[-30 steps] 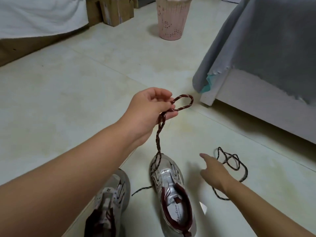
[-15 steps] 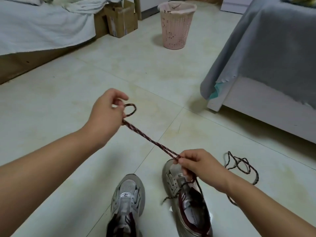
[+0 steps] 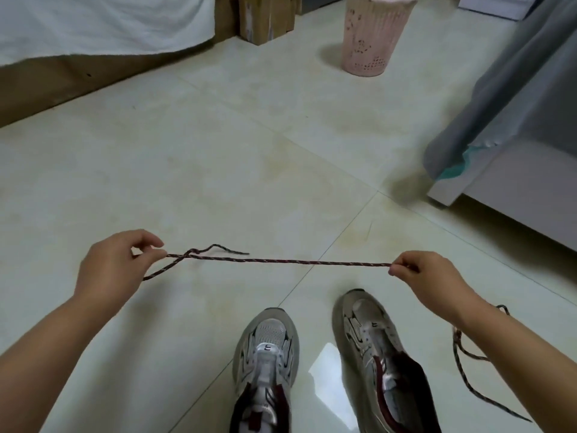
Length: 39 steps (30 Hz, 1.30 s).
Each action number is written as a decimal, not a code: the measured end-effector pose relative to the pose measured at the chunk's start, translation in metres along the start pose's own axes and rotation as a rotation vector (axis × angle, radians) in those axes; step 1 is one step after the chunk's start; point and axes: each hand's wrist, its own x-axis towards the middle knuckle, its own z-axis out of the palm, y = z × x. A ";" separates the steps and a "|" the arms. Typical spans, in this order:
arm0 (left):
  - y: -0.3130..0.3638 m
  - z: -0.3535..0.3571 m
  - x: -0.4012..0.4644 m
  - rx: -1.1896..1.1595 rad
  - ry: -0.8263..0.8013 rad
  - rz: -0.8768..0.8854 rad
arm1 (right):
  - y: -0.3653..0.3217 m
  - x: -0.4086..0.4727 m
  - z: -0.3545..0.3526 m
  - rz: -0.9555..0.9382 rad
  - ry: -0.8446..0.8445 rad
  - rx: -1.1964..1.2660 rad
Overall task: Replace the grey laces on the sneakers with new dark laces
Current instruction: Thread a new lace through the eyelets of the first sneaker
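Left hand [image 3: 114,270]: closed in a thumb-and-finger pinch on one end of the dark lace [image 3: 281,261], right beside a small knot or crossover [image 3: 191,253] in the cord.
Right hand [image 3: 429,281]: closed too, fingertips pinching the same lace further along.
Dark lace: stretched almost straight and level between the two hands, in the air above the floor [image 3: 218,157]; a short tail sticks out past the knot and another strand droops below the left hand.
Second dark lace [image 3: 465,354]: lies loose on the floor to the right, partly hidden behind the right forearm.
Sneakers: the left sneaker [image 3: 265,354] and right sneaker [image 3: 371,348] stand side by side on the floor below the hands, toes pointing away; the right one's tongue area looks open and unlaced, while whether any grey lace remains on the left one is too small to tell.
Handling: the lace is light, limp braided cord — it holds a line only under tension and sags or tangles when slack.
Where to hold: likely best pinched close to the tip for feeding eyelets, since a long free end would flop.
Risk: pulling the ends harder may tighten the knot; easing tension and picking at the crossover looks wiser.
Background: a pink bin [image 3: 373,35] stands well apart near the far wall.
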 end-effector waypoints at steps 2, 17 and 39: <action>-0.013 0.004 0.000 0.069 0.029 -0.054 | -0.002 0.008 0.004 0.036 0.026 0.060; 0.073 0.075 -0.055 -0.279 -0.742 0.375 | -0.085 -0.016 0.075 -0.067 -0.535 0.561; 0.024 0.131 -0.115 0.175 -0.462 0.186 | -0.035 -0.032 0.126 0.201 -0.530 0.574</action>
